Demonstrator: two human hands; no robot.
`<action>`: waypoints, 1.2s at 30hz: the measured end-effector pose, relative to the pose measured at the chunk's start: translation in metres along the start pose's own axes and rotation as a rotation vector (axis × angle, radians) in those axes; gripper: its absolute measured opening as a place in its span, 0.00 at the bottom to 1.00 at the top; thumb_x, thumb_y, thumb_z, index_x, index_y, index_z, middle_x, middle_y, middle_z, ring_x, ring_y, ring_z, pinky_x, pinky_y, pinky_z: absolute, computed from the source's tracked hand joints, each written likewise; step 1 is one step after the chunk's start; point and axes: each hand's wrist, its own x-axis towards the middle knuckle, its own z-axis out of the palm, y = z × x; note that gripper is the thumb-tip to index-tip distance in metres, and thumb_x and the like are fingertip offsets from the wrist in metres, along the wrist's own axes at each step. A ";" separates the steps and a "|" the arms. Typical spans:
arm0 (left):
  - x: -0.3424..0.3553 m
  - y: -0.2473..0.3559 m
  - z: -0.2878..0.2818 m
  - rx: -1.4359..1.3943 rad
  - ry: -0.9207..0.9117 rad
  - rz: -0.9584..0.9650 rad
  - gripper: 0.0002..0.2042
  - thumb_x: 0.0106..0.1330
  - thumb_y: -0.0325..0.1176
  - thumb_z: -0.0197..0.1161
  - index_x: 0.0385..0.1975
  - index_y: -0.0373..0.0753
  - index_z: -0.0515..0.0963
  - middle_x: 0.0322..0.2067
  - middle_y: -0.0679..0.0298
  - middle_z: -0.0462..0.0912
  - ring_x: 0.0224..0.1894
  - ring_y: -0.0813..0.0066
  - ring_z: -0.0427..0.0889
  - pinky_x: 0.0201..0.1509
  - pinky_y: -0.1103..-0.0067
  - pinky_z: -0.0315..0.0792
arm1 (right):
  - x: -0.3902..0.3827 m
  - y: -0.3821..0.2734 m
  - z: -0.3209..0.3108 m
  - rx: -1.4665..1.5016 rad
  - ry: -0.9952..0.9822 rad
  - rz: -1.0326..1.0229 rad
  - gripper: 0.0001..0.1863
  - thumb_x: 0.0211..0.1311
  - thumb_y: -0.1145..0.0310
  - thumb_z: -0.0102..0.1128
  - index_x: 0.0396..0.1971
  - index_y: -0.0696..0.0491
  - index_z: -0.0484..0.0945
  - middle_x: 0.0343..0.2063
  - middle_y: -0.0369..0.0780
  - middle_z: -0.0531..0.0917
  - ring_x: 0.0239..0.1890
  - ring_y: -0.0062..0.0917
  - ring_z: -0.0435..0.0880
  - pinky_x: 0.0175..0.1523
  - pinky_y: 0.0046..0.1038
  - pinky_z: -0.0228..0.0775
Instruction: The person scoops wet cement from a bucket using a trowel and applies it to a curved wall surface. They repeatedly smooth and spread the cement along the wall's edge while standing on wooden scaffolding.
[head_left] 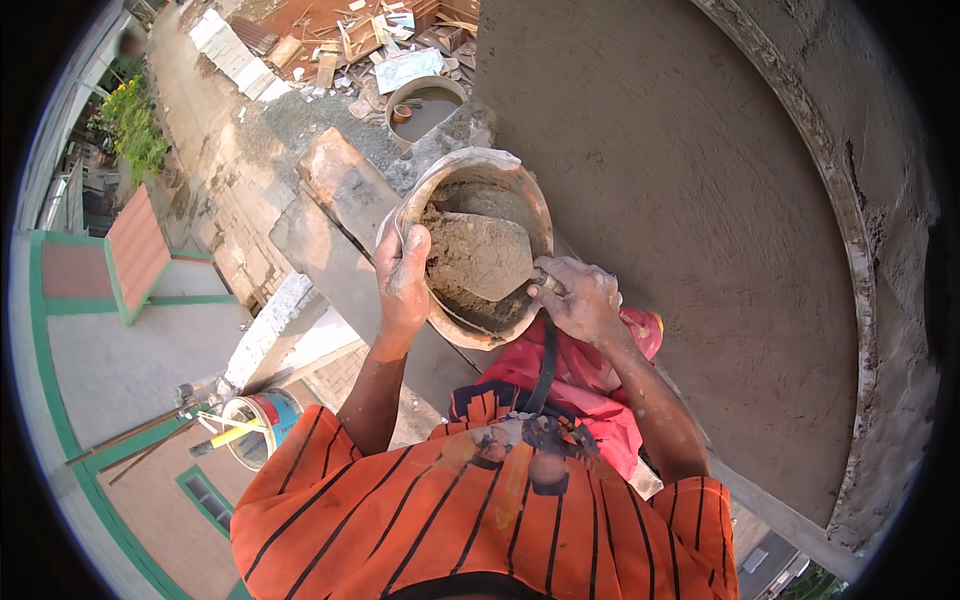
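Note:
My left hand grips the near rim of a round, mortar-caked pan held up at chest height. Wet grey mortar fills the pan. My right hand is closed on the handle of a trowel, whose flat blade lies inside the pan loaded with mortar. Both forearms rise from my orange striped shirt.
A freshly plastered grey wall curves along the right. Below lie a plank scaffold board, a round tub of water, rubble and tiles, a paint bucket with tools, and green-trimmed rooftops.

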 end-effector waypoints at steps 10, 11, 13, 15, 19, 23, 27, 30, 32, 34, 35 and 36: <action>0.013 0.008 -0.017 0.104 0.088 0.021 0.19 0.74 0.38 0.50 0.56 0.30 0.71 0.42 0.71 0.74 0.44 0.85 0.67 0.53 0.84 0.60 | 0.001 0.005 -0.036 0.258 0.050 0.149 0.21 0.56 0.55 0.66 0.48 0.50 0.81 0.39 0.45 0.84 0.40 0.42 0.84 0.47 0.37 0.75; 0.014 0.000 -0.027 0.098 0.054 0.029 0.19 0.74 0.38 0.50 0.57 0.30 0.71 0.42 0.71 0.74 0.44 0.85 0.67 0.53 0.84 0.60 | 0.008 -0.005 -0.049 0.289 0.035 0.141 0.22 0.56 0.56 0.67 0.48 0.51 0.81 0.39 0.45 0.84 0.41 0.42 0.84 0.47 0.37 0.75; 0.011 0.012 -0.011 0.126 0.078 0.029 0.19 0.74 0.38 0.50 0.57 0.30 0.70 0.42 0.71 0.74 0.44 0.85 0.67 0.53 0.84 0.60 | 0.020 -0.030 -0.089 0.389 0.023 0.111 0.22 0.58 0.56 0.66 0.46 0.55 0.80 0.37 0.43 0.85 0.39 0.33 0.84 0.46 0.32 0.74; 0.013 0.017 -0.002 0.123 0.067 0.031 0.19 0.74 0.37 0.50 0.57 0.30 0.70 0.42 0.70 0.74 0.44 0.84 0.67 0.53 0.83 0.60 | 0.036 -0.054 -0.131 0.459 0.038 0.045 0.22 0.60 0.54 0.65 0.46 0.56 0.80 0.36 0.42 0.85 0.38 0.28 0.83 0.45 0.30 0.74; 0.018 0.015 -0.003 0.090 0.041 0.051 0.19 0.73 0.37 0.50 0.57 0.29 0.70 0.43 0.69 0.75 0.45 0.82 0.68 0.53 0.82 0.61 | 0.078 -0.086 -0.200 0.752 0.095 -0.055 0.23 0.66 0.51 0.58 0.48 0.56 0.76 0.31 0.36 0.80 0.31 0.16 0.79 0.36 0.22 0.73; 0.019 0.017 0.006 0.041 0.023 0.056 0.19 0.73 0.37 0.50 0.56 0.29 0.70 0.44 0.68 0.75 0.46 0.81 0.69 0.55 0.81 0.61 | 0.099 -0.088 -0.276 0.882 0.284 -0.010 0.22 0.73 0.54 0.48 0.50 0.60 0.72 0.29 0.35 0.79 0.23 0.13 0.78 0.24 0.15 0.77; 0.016 0.017 -0.004 0.076 0.032 0.054 0.20 0.73 0.38 0.51 0.56 0.29 0.70 0.45 0.66 0.76 0.47 0.79 0.70 0.56 0.81 0.61 | 0.084 -0.093 -0.292 0.748 0.336 0.009 0.23 0.73 0.54 0.48 0.50 0.60 0.72 0.28 0.35 0.79 0.23 0.12 0.78 0.23 0.13 0.77; 0.017 0.013 -0.009 0.060 0.027 0.049 0.20 0.73 0.38 0.51 0.56 0.30 0.71 0.48 0.64 0.76 0.49 0.78 0.71 0.58 0.79 0.62 | 0.070 -0.093 -0.292 0.756 0.389 0.004 0.23 0.73 0.54 0.48 0.50 0.61 0.72 0.29 0.36 0.79 0.23 0.12 0.78 0.23 0.14 0.76; 0.016 0.013 -0.006 0.015 0.021 0.047 0.20 0.73 0.38 0.51 0.56 0.30 0.71 0.49 0.62 0.76 0.51 0.76 0.71 0.59 0.78 0.62 | 0.062 -0.091 -0.292 0.763 0.427 -0.001 0.23 0.72 0.54 0.49 0.50 0.60 0.72 0.29 0.36 0.79 0.23 0.13 0.78 0.24 0.15 0.75; 0.015 0.014 -0.006 -0.004 0.030 0.038 0.20 0.73 0.38 0.51 0.56 0.30 0.71 0.50 0.61 0.76 0.53 0.75 0.72 0.60 0.78 0.62 | 0.052 -0.091 -0.293 0.764 0.466 0.003 0.24 0.71 0.53 0.51 0.50 0.60 0.73 0.30 0.35 0.79 0.24 0.14 0.77 0.25 0.17 0.72; 0.014 0.016 -0.008 0.000 0.040 0.030 0.20 0.73 0.38 0.51 0.56 0.30 0.71 0.51 0.61 0.76 0.53 0.75 0.72 0.61 0.77 0.62 | 0.048 -0.091 -0.293 0.763 0.486 0.005 0.24 0.71 0.53 0.51 0.51 0.60 0.73 0.30 0.35 0.79 0.24 0.14 0.77 0.25 0.16 0.72; 0.013 0.017 -0.009 0.003 0.051 0.022 0.20 0.73 0.38 0.51 0.56 0.30 0.71 0.51 0.61 0.76 0.53 0.75 0.72 0.61 0.77 0.62 | 0.042 -0.091 -0.293 0.763 0.506 0.007 0.23 0.71 0.53 0.51 0.51 0.60 0.73 0.30 0.36 0.79 0.23 0.14 0.77 0.25 0.16 0.72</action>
